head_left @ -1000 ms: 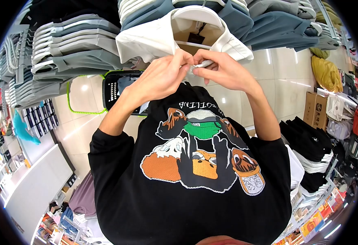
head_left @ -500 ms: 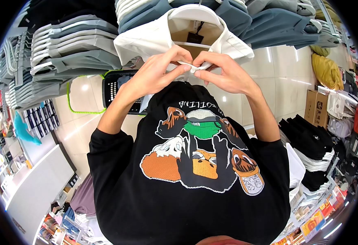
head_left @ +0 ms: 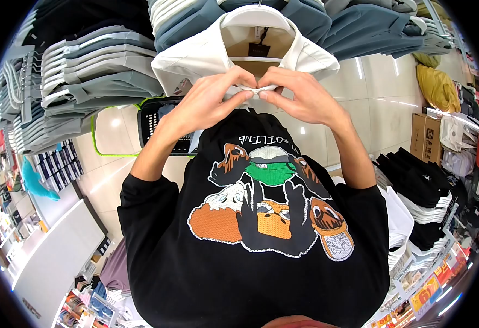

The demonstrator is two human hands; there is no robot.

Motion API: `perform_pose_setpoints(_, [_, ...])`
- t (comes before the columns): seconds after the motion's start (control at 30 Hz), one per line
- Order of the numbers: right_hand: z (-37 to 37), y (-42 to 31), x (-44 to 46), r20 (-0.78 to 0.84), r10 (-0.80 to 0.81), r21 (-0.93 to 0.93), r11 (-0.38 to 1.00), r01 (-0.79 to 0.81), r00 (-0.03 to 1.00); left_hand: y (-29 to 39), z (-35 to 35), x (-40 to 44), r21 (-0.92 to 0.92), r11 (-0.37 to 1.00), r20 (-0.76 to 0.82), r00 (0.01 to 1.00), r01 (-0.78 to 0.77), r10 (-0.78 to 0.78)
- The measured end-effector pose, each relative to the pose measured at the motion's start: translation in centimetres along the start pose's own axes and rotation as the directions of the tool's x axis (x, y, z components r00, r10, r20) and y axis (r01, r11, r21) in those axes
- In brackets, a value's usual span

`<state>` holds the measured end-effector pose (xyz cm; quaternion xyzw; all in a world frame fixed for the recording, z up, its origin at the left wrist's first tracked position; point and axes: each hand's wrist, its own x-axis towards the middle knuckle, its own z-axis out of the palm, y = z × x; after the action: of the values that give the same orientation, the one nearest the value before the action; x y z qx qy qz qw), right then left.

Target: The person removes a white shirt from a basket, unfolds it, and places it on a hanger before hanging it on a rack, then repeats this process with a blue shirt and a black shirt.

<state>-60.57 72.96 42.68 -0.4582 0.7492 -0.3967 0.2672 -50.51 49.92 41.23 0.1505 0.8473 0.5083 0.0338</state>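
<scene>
A white collared shirt point(head_left: 187, 61) hangs in front of me on a white hanger point(head_left: 258, 17), with a dark tag point(head_left: 259, 50) inside its neck. My left hand point(head_left: 213, 98) pinches the shirt's front edge just below the collar opening, thumb and fingers closed on the fabric. Close beside it, my right hand point(head_left: 303, 97) pinches the facing front edge the same way. The fingertips of both hands nearly meet over the folded white cloth. Whether a button sits between them is hidden by the fingers.
Grey shirts on hangers point(head_left: 100, 65) hang at the left, and blue-grey shirts point(head_left: 378, 33) behind and to the right. A black basket point(head_left: 154, 117) with a green handle stands on the tiled floor. A cardboard box point(head_left: 425, 136) and black garments point(head_left: 414, 180) are at the right.
Both hands stay at the shirt front, with the fingers shifting slightly and the pinched fabric lying flatter. The view has moved a little.
</scene>
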Motion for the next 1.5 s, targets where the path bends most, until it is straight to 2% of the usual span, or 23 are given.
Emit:
perform_pose_setpoints(0.3, [0.6,0.9,0.2,-0.036,-0.002,0.038,0.999,0.004,0.999,-0.2,0.2,-0.4,-0.012,0.999,0.014,0.999,0.039,-0.039])
perform_pose_setpoints(0.37, [0.2,1.9,0.3,-0.122,-0.132,0.024,0.99,0.136,0.984,-0.8,0.0,-0.1,0.026,0.994,-0.112,0.988,-0.104,0.107])
perform_pose_setpoints(0.4, [-0.8,2.1,0.2,-0.124,-0.132,0.024,0.99,0.136,0.983,-1.5,-1.2,0.2,0.082,0.978,-0.192,0.96,-0.19,0.202])
perform_pose_setpoints(0.43, [-2.2,2.3,-0.1,-0.258,-0.102,0.024,0.993,0.112,0.961,-2.1,-2.8,0.3,0.314,0.932,-0.308,0.908,-0.183,0.283])
perform_pose_setpoints(0.47, [-3.4,3.0,-0.5,-0.387,-0.069,0.03,0.996,0.087,0.919,-3.3,-4.4,0.5,0.471,0.871,-0.432,0.823,-0.143,0.368])
perform_pose_setpoints(0.5, [-4.3,4.3,-1.1,-0.517,0.0,0.04,0.999,0.024,0.856,-4.8,-5.8,0.2,0.491,0.868,-0.55,0.748,-0.069,0.371])
perform_pose_setpoints(0.53, [-5.3,5.7,-1.5,-0.636,0.064,0.058,0.998,-0.035,0.769,-5.5,-6.7,-0.3,0.368,0.93,-0.652,0.713,-0.001,0.259])
perform_pose_setpoints(0.57, [-6.0,6.9,-2.0,-0.638,0.064,0.058,0.998,-0.035,0.767,-7.1,-7.4,-0.7,0.325,0.946,-0.685,0.689,0.002,0.235])
perform_pose_setpoints(0.63, [-7.1,8.6,-2.5,-0.741,0.095,-0.014,0.988,-0.156,0.665,-8.2,-7.6,-1.4,0.313,0.95,-0.671,0.712,0.02,0.206])
perform_pose_setpoints(0.7, [-7.1,9.2,-2.5,-0.736,0.1,-0.046,0.979,-0.196,0.67,-8.8,-7.1,-1.8,0.329,0.944,-0.649,0.735,0.034,0.199])
perform_pose_setpoints(0.77, [-6.8,9.6,-2.2,-0.732,0.04,-0.176,0.953,-0.246,0.68,-9.2,-6.7,-2.0,0.347,0.937,-0.626,0.756,0.048,0.194])
perform_pose_setpoints(0.9, [-6.6,10.4,-1.4,-0.7,0.049,-0.171,0.957,-0.233,0.713,-9.7,-5.9,-2.2,0.389,0.92,-0.591,0.779,0.049,0.209])
perform_pose_setpoints(1.1, [-6.1,11.3,-0.7,-0.648,-0.025,-0.301,0.926,-0.226,0.761,-11.0,-4.6,-3.1,0.231,0.926,-0.559,0.82,0.297,-0.123])
perform_pose_setpoints(1.23, [-6.3,11.1,-0.4,-0.658,-0.055,-0.309,0.929,-0.203,0.751,-11.3,-4.5,-3.7,0.169,0.904,-0.546,0.801,0.392,-0.245])
perform_pose_setpoints(1.3, [-6.5,11.1,-0.1,-0.649,-0.068,-0.325,0.925,-0.196,0.757,-11.6,-4.5,-3.9,0.154,0.9,-0.557,0.788,0.408,-0.262])
perform_pose_setpoints(1.43, [-6.9,11.3,0.2,-0.652,-0.015,-0.344,0.897,-0.278,0.758,-12.4,-4.6,-4.2,0.148,0.908,-0.566,0.786,0.393,-0.248])
perform_pose_setpoints(1.5, [-7.3,11.8,0.4,-0.653,-0.009,-0.358,0.885,-0.297,0.757,-12.4,-4.7,-4.2,0.119,0.919,-0.517,0.814,0.375,-0.265])
